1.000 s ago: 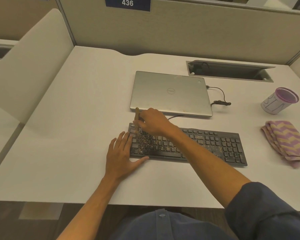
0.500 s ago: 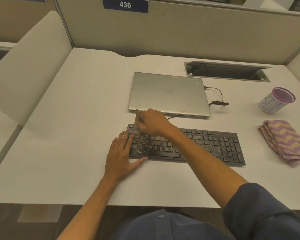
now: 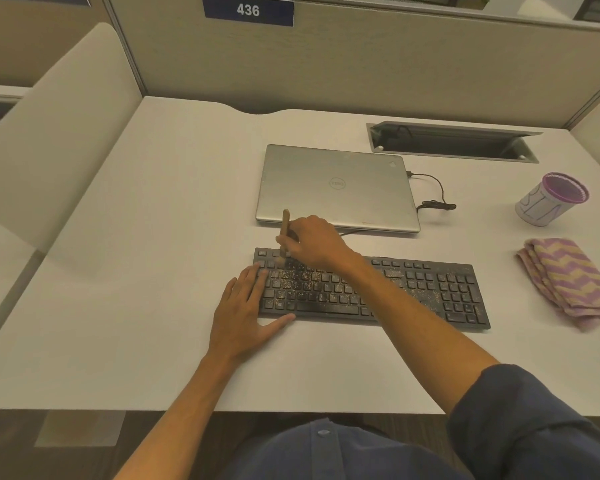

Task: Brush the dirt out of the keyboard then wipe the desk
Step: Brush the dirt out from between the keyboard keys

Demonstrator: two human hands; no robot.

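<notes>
A black keyboard (image 3: 440, 292) lies on the white desk (image 3: 136, 271), its keys speckled with light crumbs. My right hand (image 3: 314, 242) grips a small wooden-handled brush (image 3: 284, 230), held nearly upright with its bristles on the keyboard's upper left keys. My left hand (image 3: 245, 313) lies flat with fingers spread on the keyboard's left end, thumb along its front edge. A folded purple and yellow zigzag cloth (image 3: 568, 282) rests at the right of the desk.
A closed silver laptop (image 3: 336, 185) sits just behind the keyboard, with a black cable (image 3: 437, 199) at its right. A white cup with a purple rim (image 3: 551, 199) stands at the right. A cable slot (image 3: 454, 142) opens at the back. Partition walls enclose the desk.
The brush and my right hand stay at the keyboard's upper left, with only small shifts. My left hand holds the same place.
</notes>
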